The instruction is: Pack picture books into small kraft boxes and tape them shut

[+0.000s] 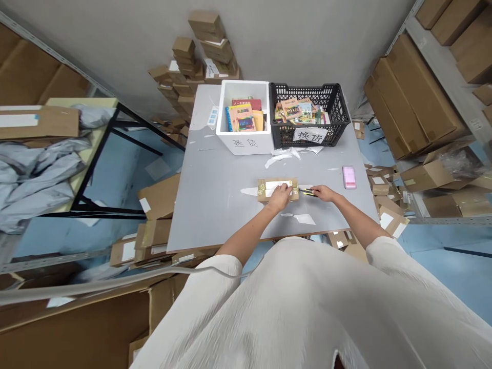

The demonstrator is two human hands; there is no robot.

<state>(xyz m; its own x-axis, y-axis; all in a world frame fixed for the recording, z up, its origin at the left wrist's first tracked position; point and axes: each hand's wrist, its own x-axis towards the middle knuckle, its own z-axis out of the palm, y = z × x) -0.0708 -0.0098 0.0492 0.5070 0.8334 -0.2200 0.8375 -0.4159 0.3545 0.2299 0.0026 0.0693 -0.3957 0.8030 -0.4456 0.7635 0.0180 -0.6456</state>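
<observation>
A small taped cardboard box (262,190) with a white label lies on the grey table (215,189). My left hand (280,197) rests on top of the box, near its right half; whether its fingers grip anything is hard to make out. To the right of the box, my right hand (323,193) is closed round the handle of a black and yellow cutting tool (307,191). The tool points left, its tip at the box's right end; the exact kind of tool is too small to tell.
Behind stand a white foam box (246,143) and a black crate (282,136), both holding books. White paper scraps (305,219) lie around the small box. A pink-screened phone (349,177) is at the right. Stacked cartons (219,51) stand behind the table.
</observation>
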